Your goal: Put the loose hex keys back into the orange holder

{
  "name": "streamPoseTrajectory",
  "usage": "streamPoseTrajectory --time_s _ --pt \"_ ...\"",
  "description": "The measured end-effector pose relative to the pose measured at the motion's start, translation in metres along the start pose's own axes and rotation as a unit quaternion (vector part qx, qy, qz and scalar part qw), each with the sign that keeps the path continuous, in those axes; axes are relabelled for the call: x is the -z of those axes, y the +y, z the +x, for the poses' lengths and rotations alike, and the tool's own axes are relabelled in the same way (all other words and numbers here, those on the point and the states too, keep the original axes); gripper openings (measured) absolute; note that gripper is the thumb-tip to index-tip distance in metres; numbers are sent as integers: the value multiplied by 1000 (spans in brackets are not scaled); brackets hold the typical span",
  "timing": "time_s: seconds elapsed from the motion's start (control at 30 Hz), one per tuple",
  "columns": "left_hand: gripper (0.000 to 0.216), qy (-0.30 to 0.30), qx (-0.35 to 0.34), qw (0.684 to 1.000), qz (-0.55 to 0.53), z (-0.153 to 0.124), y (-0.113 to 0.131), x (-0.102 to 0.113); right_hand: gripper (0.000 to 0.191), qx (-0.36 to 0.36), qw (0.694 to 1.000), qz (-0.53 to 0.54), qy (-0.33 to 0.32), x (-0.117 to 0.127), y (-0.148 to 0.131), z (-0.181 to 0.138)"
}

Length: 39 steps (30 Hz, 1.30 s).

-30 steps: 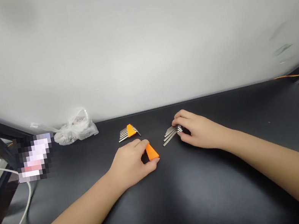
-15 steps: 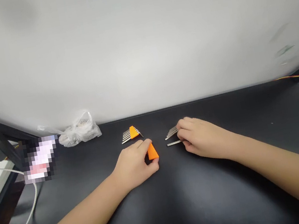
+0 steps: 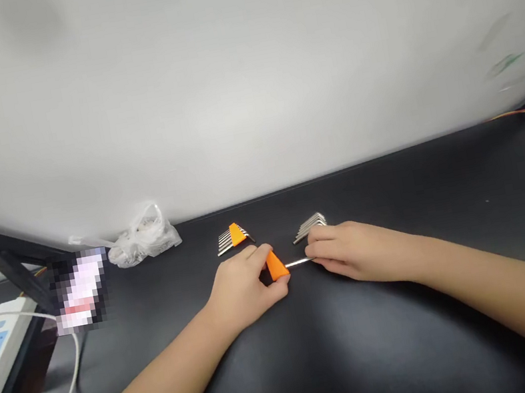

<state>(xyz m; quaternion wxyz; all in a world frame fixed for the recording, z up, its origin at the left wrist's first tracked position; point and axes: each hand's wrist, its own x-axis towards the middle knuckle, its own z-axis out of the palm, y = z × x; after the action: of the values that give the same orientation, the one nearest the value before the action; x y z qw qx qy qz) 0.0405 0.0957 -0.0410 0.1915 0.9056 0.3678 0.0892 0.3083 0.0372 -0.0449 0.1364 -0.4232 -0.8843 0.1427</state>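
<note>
my left hand (image 3: 243,289) has its fingers pinching the orange holder (image 3: 277,267), low at the tabletop (image 3: 293,367). right hand (image 3: 353,248) grips one hex key (image 3: 298,263), tip at the holder's edge; can't tell if inside. i figure skewed pushing could jam it or twist the holder; right knuckles could scatter the loose keys (image 3: 307,227).

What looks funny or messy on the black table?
Nothing looks spilled. The loose, L-shaped silver metal keys near the right hand stand out: they lie outside any holder, unlike those in the far tapered orange holder.
</note>
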Motion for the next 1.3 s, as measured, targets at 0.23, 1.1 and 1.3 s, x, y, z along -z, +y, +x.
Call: streamPoseTrajectory --time_s 0.23,1.1,1.3 --pt "28 10 -43 996 71 3 -3 -1 24 15 997 -69 5 1 -4 -2" --pt "28 44 -95 987 124 -2 -10 -8 8 -88 983 -158 -13 11 11 0" --pt "26 67 -105 987 103 -9 -6 -5 12 -114 993 18 36 2 -25 -4"
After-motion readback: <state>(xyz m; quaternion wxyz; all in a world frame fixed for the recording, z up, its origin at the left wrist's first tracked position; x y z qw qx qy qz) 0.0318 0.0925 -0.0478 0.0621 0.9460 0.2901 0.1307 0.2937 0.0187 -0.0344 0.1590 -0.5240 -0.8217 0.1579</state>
